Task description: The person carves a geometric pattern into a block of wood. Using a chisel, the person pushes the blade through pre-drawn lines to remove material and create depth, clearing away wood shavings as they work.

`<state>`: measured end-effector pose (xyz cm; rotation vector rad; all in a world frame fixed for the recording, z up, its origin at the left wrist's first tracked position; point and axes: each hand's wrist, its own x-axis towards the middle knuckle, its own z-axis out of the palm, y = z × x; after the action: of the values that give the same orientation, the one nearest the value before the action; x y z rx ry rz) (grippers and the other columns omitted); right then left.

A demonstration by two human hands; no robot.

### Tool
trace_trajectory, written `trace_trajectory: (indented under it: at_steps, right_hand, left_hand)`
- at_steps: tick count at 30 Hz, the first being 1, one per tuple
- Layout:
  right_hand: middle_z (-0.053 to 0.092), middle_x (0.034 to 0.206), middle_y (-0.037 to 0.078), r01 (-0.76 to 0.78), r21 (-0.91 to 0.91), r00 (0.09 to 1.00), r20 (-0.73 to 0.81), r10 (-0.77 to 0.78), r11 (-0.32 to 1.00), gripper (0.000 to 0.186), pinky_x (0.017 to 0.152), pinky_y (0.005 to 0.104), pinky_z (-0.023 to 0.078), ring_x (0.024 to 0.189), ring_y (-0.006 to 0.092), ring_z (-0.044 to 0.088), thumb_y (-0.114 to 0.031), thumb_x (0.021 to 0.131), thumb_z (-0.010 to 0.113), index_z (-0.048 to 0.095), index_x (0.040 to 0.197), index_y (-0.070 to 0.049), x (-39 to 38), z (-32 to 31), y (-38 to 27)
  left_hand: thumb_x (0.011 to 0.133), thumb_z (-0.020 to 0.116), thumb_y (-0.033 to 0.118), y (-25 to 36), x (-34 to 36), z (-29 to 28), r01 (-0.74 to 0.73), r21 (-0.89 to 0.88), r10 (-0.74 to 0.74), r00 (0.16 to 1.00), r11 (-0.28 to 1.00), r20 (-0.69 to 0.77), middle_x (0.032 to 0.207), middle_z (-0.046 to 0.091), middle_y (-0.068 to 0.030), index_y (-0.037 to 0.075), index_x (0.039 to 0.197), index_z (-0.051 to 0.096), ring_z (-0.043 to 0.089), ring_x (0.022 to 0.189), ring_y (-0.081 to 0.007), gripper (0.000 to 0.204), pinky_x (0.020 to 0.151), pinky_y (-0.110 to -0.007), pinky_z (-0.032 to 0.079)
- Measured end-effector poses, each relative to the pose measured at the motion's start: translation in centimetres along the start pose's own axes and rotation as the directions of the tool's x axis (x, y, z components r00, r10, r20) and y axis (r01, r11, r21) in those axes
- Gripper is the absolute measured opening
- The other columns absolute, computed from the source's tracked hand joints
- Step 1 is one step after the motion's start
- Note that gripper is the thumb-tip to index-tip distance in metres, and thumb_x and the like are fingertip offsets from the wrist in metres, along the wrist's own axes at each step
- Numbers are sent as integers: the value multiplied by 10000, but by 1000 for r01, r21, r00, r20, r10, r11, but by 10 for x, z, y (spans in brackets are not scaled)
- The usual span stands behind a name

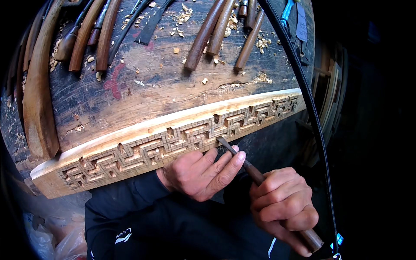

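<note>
A long pale wooden board (143, 130) runs slantwise along the bench's near edge, its face carved with a geometric fret pattern over pencilled grid lines. My right hand (284, 206) is wrapped round the brown wooden handle of a chisel (255, 172). The chisel's narrow metal blade slants up and left, and its tip touches the carved face near the board's middle. Fingers of my left hand (203, 173) press against the blade just below the tip, while that hand rests at the board's lower edge.
The worn dark workbench (160, 91) carries scattered wood shavings (183, 15). Several wooden-handled tools (104, 47) lie along its far left, and more handles (203, 39) at the far middle. A broad wooden mallet-like piece (40, 117) lies at left. A black braided cord (310, 99) hangs across the right side.
</note>
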<state>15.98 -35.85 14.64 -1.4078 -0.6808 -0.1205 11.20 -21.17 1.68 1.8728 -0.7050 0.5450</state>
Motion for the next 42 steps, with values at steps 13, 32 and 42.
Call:
trace_trajectory:
  at_steps: [13,32,42]
  right_hand:
    - [685,652,183,-87,19,996,31,87,996,294,380,317,462,390,192,566,-68,1117,627,488,859,-52,8,-1,5]
    - [581,577,15,101,-86,984,-142,-112,991,716,329,209,372,330,86,465,-788,1108,460,492,876,-112,-8,-4,5]
    - [593,569,27,44,-45,992,-114,-49,998,708,319,216,360,323,84,453,-773,1117,468,486,850,-117,-3,-1,6]
  left_hand:
    - [1010,717,20,-1,0,-2,11,12,-12,999,1000,32,1163,837,-250,-176,1463,601,835,905,-237,507,550,-257,502]
    - [1011,730,45,-1,4,-2,-37,0,37,998,999,52,1156,837,-215,-132,1517,579,814,899,-237,557,560,-267,508]
    - [1007,737,21,-2,-1,-2,-32,-15,33,999,999,12,1133,832,-256,-160,1461,616,837,914,-262,503,583,-271,541]
